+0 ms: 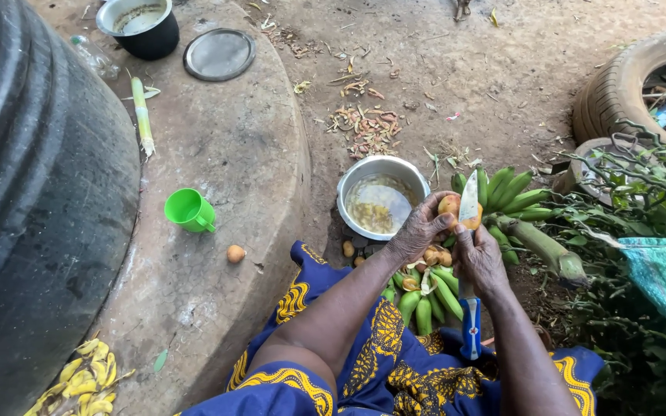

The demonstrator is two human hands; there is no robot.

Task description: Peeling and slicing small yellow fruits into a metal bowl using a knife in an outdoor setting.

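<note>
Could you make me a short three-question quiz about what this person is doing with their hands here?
1. True or false: the right hand holds a knife.
2. What does the left hand grip? A) green cup B) small peeled fruit C) lid
3. What lies just beyond the hands, holding yellowish water?

Key: 1 true. 2 B, the small peeled fruit. 3 the metal bowl.

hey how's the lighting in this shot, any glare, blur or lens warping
Head view: soft, even daylight with faint shadows; mild glare on the knife blade and metal bowl rim. Hands, left and right, look sharp, no motion blur. Wide-lens warping bends the black tank and tyre at the edges.
</note>
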